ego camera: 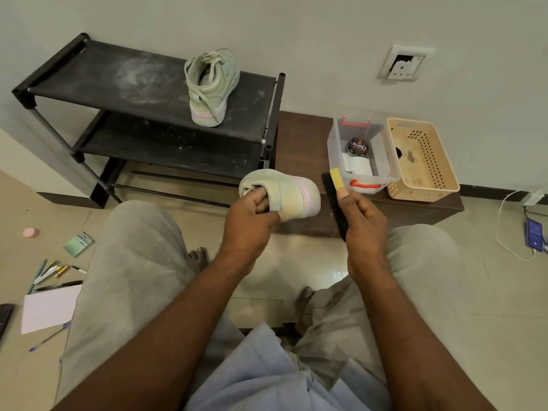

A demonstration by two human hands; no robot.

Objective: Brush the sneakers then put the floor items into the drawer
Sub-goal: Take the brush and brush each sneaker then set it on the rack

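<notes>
My left hand [250, 221] grips a pale green sneaker [292, 194] by its opening, heel turned toward me, above my knees. My right hand [360, 221] holds a shoe brush [333, 200] with black bristles and a yellow back, upright just to the right of the sneaker and a small gap away from it. The second sneaker [212, 86] stands on the top shelf of a black shoe rack [124, 81]. On the floor at the left lie several pens [52, 271], a white paper sheet [49, 310], a green packet [78, 244] and a pink round item [30, 232].
A low brown cabinet [299, 149] against the wall carries a clear plastic box [382, 161] with a polish tin [358, 146] and a beige perforated basket [422, 161]. A phone on a charging cable [535, 237] lies on the floor at the right. A dark object [4, 317] lies at the left edge.
</notes>
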